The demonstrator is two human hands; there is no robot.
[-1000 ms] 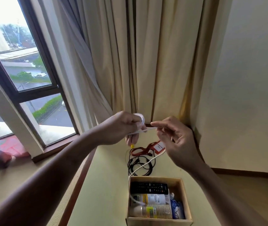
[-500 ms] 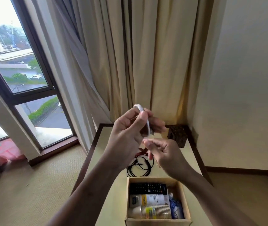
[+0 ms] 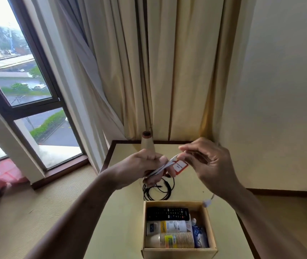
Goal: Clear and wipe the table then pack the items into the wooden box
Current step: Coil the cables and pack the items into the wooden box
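White cable (image 3: pixel 164 166) runs slanting through the air between both hands, above the middle of the table (image 3: pixel 122 212). The left hand (image 3: pixel 145 165), at the cable's 8 o'clock end, is clenched around it. The right hand (image 3: pixel 208 161), at its 2 o'clock end, pinches it between thumb and fingertips. Black earphones (image 3: pixel 156 191) lie on the table below the hands, with a red tag (image 3: pixel 180 166) at their 1 o'clock. The wooden box (image 3: pixel 211 227) sits at the table's 6 o'clock, with a remote (image 3: pixel 167 213) inside.

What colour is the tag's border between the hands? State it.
Red, around a white centre; the tag shows in the head view.
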